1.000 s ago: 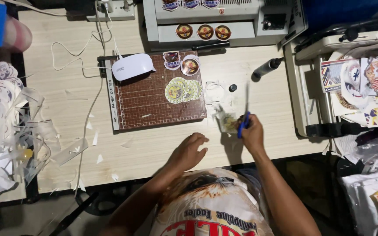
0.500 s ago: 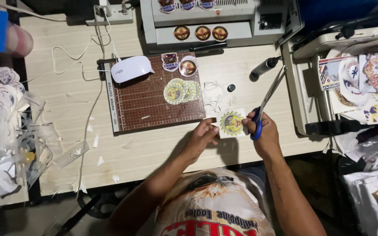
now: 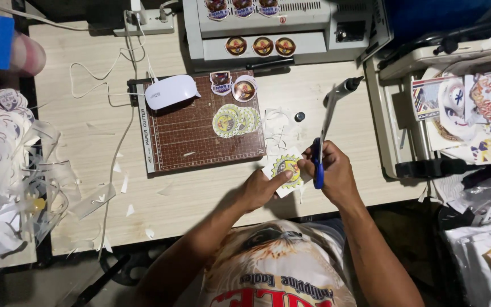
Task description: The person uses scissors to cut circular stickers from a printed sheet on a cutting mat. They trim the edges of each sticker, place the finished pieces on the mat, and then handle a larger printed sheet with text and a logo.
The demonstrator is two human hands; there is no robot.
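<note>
white scraps (image 3: pixel 12 187) pile at the bench's left edge, clear of my work. my left hand (image 3: pixel 262 187) pinches the round sticker (image 3: pixel 287 166) steady above the bench (image 3: pixel 200 199) so my right hand (image 3: pixel 333 173), gripping the scissors (image 3: pixel 320 153), can trim around it.

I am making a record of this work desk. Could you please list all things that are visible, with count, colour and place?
sticker piece: one, yellow round design on white, held over the desk's front edge
scissors: one, blue handles, in the right hand
cutting mat: one, brown, desk centre
cut round stickers: several, overlapping, yellow-green, on the mat
white device: one, on the mat's top left corner
laminator: one, grey, desk's far edge
paper scraps: many, white, far left
left hand: holds the sticker piece
right hand: grips the scissors
</note>
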